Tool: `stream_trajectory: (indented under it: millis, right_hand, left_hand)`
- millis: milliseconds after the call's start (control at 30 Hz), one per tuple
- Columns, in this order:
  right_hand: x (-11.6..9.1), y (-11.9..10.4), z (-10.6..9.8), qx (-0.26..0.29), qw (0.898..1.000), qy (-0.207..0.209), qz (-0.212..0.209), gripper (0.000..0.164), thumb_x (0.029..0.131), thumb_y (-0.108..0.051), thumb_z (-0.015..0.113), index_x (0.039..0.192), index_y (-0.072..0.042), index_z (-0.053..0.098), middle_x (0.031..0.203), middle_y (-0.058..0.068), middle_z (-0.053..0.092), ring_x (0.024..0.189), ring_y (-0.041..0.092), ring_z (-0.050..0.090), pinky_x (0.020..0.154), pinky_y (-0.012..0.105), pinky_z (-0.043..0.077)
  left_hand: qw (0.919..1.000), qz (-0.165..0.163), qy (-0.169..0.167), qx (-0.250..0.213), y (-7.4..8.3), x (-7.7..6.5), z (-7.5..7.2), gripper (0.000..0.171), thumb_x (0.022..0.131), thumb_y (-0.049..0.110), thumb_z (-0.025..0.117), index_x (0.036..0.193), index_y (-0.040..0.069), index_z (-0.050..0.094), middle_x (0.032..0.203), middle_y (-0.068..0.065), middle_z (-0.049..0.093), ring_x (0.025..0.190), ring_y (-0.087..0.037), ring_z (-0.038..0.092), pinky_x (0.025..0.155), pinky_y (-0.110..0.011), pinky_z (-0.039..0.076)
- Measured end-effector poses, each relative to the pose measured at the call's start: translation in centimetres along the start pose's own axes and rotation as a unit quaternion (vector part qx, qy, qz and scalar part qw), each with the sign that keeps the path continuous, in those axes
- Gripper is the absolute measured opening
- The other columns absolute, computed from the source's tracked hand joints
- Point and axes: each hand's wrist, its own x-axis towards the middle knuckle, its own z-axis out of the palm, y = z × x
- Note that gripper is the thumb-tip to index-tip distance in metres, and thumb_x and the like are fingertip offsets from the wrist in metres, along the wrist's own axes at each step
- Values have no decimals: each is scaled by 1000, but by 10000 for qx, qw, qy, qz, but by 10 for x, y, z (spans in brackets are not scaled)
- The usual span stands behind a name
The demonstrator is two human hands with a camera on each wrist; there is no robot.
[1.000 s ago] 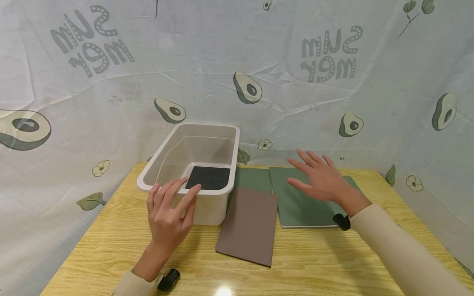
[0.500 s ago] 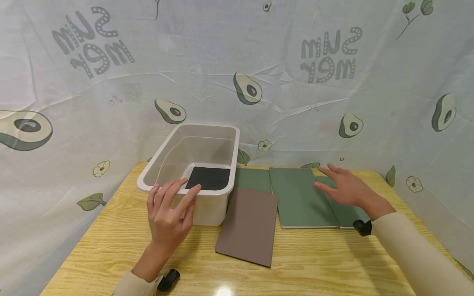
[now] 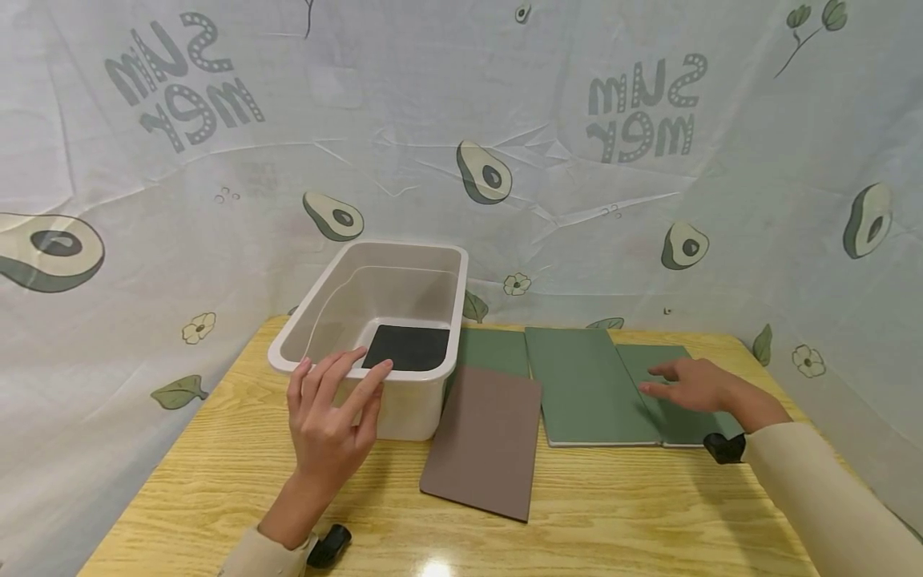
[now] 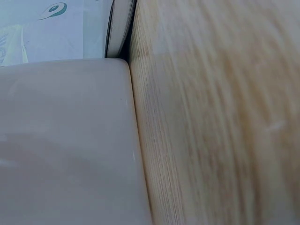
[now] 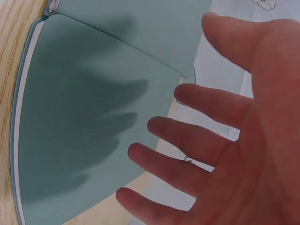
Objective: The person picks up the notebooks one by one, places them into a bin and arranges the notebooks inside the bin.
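Hover of right hand (image 3: 695,386) over rightmost green notebook (image 3: 681,420), left hand (image 3: 332,425) perhaps touching bin (image 3: 413,409), fingers (image 5: 187,136) apart; edge grip advisable next.

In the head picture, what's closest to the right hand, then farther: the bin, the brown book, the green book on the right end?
1. Rightmost green book: below the right hand.
2. Brown book: left, near the middle.
3. Bin: farther left, past the brown book.
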Motion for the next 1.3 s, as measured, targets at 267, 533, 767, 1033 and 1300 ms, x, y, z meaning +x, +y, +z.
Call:
stream_trajectory:
  millis: [267, 533, 767, 1033, 1300]
  right_hand:
    - [-3, 11, 12, 110, 9995, -267, 159, 71, 107, -45, 58, 147, 13, 52, 149, 41, 51, 135, 64, 49, 102, 68, 48]
    - [-5, 22, 23, -15, 9996, -213, 181, 73, 106, -45, 60, 149, 14, 48, 147, 44, 50, 134, 67, 48, 101, 70, 46]
    - [-7, 30, 30, -95, 9993, -5, 368, 75, 105, -43, 63, 152, 13, 44, 149, 46, 46, 134, 68, 46, 102, 72, 45]
    - [-11, 53, 38, 19, 9989, 165, 435, 81, 104, -46, 63, 154, 14, 40, 150, 49, 41, 132, 70, 47, 99, 72, 46]
    - [-16, 62, 41, 110, 9987, 326, 385, 80, 105, -42, 64, 152, 18, 39, 151, 54, 33, 130, 72, 46, 97, 73, 46]
  left_hand:
    - [10000, 41, 9, -25, 0, 1, 1, 22, 104, 21, 65, 103, 12, 85, 108, -22, 78, 100, -43, 67, 122, -47, 34]
    - [10000, 42, 16, 10, 0, 2, 1, 22, 104, 21, 65, 103, 12, 85, 107, -23, 78, 100, -43, 67, 122, -48, 35]
    - [10000, 40, -34, 26, 0, 1, 1, 22, 104, 21, 64, 104, 13, 85, 108, -22, 78, 101, -43, 67, 122, -48, 35]
    - [9999, 17, -94, 55, -1, -1, 1, 22, 104, 22, 64, 105, 13, 85, 109, -22, 78, 102, -43, 67, 121, -49, 35]
    - [10000, 19, -62, 74, -1, -1, 0, 22, 104, 21, 65, 104, 13, 85, 109, -22, 78, 101, -43, 67, 122, -48, 34]
